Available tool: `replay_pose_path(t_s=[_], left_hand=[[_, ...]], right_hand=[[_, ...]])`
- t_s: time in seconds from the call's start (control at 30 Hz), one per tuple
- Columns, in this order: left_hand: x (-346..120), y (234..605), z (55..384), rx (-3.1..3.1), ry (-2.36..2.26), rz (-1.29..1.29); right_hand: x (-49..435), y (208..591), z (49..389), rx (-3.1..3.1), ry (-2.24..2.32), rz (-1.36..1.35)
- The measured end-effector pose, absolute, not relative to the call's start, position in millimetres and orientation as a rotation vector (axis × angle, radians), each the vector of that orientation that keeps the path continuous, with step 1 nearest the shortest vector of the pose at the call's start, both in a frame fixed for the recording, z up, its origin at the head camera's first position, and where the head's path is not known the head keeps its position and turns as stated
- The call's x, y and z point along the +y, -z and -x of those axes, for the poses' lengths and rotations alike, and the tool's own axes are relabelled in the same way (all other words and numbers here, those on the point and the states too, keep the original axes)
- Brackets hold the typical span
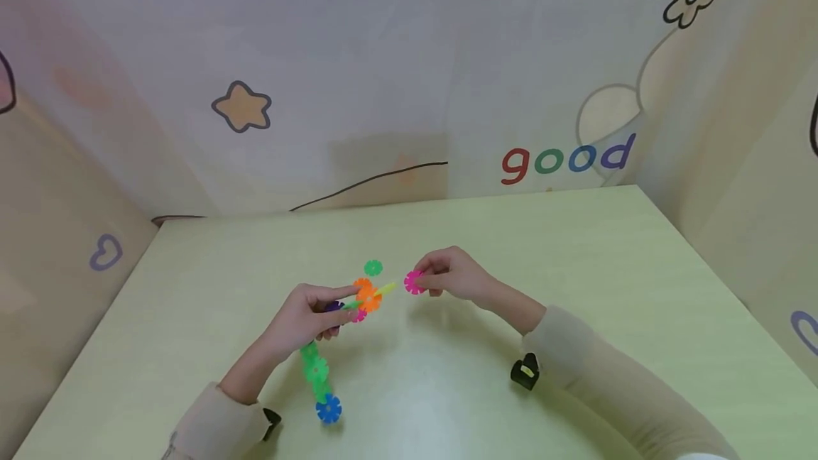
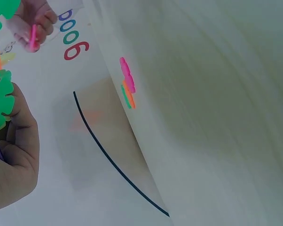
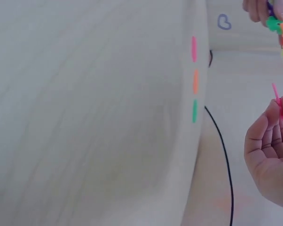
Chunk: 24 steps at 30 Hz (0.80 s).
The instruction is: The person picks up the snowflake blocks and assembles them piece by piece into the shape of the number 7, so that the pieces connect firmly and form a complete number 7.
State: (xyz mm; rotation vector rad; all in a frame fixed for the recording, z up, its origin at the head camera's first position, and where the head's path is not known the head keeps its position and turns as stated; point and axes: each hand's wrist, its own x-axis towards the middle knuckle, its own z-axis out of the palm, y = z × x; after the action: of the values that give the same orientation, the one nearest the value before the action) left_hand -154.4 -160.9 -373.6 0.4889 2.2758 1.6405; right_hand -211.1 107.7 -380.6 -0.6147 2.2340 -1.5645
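Note:
My left hand [image 1: 295, 324] grips a chain of interlocking plastic snowflake discs. Below the hand hang its green discs [image 1: 316, 370], ending in a blue disc [image 1: 329, 409]. At the chain's other end, past the fingers, are an orange disc [image 1: 369, 299] and a yellow disc [image 1: 386, 289] seen edge-on. A purple disc [image 1: 334, 307] sits between thumb and fingers, partly hidden. To the right, my right hand [image 1: 456, 275] pinches a pink disc [image 3: 275, 93] between thumb and fingertips, a small gap away from the yellow one.
Three loose discs lie on the pale table [image 1: 562, 247] beyond the chain: a green one [image 1: 373, 267], an orange one [image 3: 195, 81] and a pink one [image 3: 194, 49]. Printed cloth walls [image 1: 383, 55] enclose the table at the back and sides.

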Motion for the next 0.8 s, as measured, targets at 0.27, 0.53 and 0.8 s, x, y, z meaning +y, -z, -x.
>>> replay_pose_path(t_s=[0.27,0.53,0.8], left_hand=[[-156.2,372.8,157.0,2.29,-1.633,-0.474],[-153.1,374.5,158.1,2.292,-1.655,-0.464],[-149.7,375.6,156.4,2.276,-1.653,-0.499]], right_hand=[[111.4,368.9,201.1,2.187,1.705,0.461],[110.6,364.9,194.1,2.159,1.75,0.403],[109.3,363.3,187.9,2.198,1.709,0.494]])
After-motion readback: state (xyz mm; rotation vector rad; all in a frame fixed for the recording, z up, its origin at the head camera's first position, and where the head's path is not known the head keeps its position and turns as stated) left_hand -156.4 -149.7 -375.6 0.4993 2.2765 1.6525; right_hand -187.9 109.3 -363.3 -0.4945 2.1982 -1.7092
